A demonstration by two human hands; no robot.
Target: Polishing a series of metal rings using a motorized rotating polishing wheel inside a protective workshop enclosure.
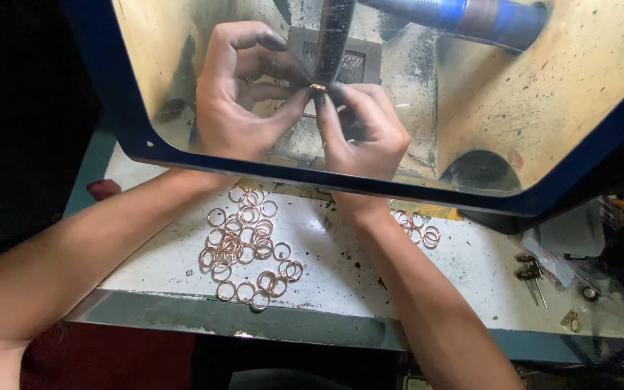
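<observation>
Both hands are up behind the scratched clear guard (579, 94) at 12 o'clock; left hand (236, 97) and right hand (362, 130) pinched together on one small ring (318, 87), pressing it against the dark polishing wheel (334, 36); fingertips (335, 90) black with grime. Big pile of copper-coloured rings (247, 242) sits on the bench (341, 274) around 7 o'clock, smaller bunch (417, 230) at 5. My worry: fingers are right at the wheel, so the ring could snag and get flung, or skin gets scuffed; a loose pinch would do it.
</observation>
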